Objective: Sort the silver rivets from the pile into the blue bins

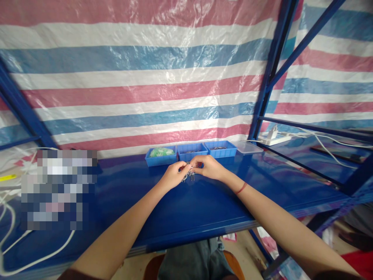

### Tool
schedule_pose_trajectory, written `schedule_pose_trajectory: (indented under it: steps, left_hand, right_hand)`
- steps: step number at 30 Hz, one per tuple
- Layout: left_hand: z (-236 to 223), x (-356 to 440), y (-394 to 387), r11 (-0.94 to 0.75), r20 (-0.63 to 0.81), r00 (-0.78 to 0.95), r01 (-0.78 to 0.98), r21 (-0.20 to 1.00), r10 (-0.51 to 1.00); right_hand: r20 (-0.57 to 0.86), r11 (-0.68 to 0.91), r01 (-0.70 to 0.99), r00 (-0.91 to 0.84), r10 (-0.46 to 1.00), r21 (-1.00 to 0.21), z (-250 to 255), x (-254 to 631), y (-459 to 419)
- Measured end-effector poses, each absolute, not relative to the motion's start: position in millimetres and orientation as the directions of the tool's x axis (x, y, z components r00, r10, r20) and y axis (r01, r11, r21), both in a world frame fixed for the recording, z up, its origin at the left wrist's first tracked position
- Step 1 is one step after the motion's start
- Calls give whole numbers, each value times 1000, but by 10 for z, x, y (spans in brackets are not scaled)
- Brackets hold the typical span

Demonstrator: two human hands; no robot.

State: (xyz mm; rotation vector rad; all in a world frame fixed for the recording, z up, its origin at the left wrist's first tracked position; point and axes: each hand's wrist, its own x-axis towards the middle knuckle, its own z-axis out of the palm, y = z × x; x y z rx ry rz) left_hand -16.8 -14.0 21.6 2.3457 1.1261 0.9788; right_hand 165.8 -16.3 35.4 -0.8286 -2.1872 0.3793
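My left hand (173, 175) and my right hand (209, 167) meet over the blue table, fingertips almost touching. A bunch of small, thin silver metal pieces (192, 175) hangs between and below the fingers. Both hands are closed in a pinch at this bunch; the exact kind of the pieces is too small to make out. Just behind the hands stands the middle blue bin (192, 146), with small metal parts in it. To its left, another blue bin (161, 160) holds a green bag (162, 152). The right blue bin (223, 152) also contains small metal parts.
A clear plastic lid (248, 147) lies right of the bins. Further right is a white power strip (274, 137) with cables. White cables (43, 259) run over the table's left side, beside a blurred-out area. Blue metal posts (264, 89) and a striped sheet (151, 89) enclose the table.
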Motion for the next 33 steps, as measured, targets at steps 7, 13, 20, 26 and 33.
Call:
schedule_pose_trajectory:
  steps: [7, 13, 20, 26, 33]
  left_hand:
    - [151, -185, -47, -587, 423, 428, 401, 703, 799]
    - [131, -175, -20, -549, 393, 434, 332, 767, 811]
    - [88, -152, -32, -523, 369, 451, 288, 802, 813]
    - [148, -121, -112, -613, 487, 383, 363, 702, 785]
    - [199, -163, -104, -668, 654, 216, 454, 590, 725]
  right_hand:
    - [464, 570, 204, -400, 791, -796, 403, 1645, -178]
    - [450, 524, 115, -380, 808, -844, 453, 1609, -229]
    - [492, 546, 151, -286, 822, -824, 421, 1587, -205]
    - [577, 645, 241, -298, 760, -725, 396, 1595, -188]
    - [670, 746, 404, -340, 660, -530, 407, 1631, -190]
